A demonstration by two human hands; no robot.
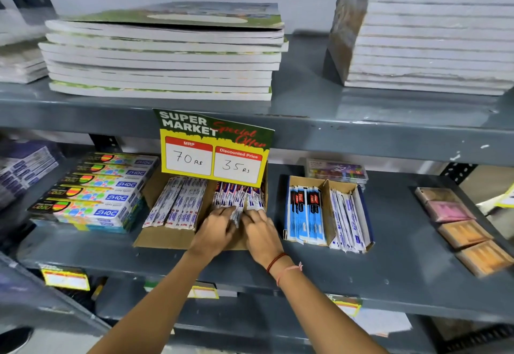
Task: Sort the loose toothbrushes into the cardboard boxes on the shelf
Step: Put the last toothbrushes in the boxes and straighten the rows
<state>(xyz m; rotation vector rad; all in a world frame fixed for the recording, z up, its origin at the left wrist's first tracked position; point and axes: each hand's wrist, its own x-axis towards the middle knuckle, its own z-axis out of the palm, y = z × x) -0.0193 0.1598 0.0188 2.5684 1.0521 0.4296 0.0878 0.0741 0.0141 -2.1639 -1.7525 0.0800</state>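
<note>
Grey shelf (347, 270): both hands, left hand (214, 231) and right hand (260, 232), pinch toothbrush packets (237, 209) in a cardboard box (164, 238); price sign (212, 149) hides the box's rear.

The price card (214, 146) hides the back of my open cardboard box (155, 238). My fingertips (232, 216) vanish among the packed toothbrushes (239, 198), whose print is unreadable. At the shelf's (389, 270) left edge, purple packs (25, 171) blur and run out of view.
</note>
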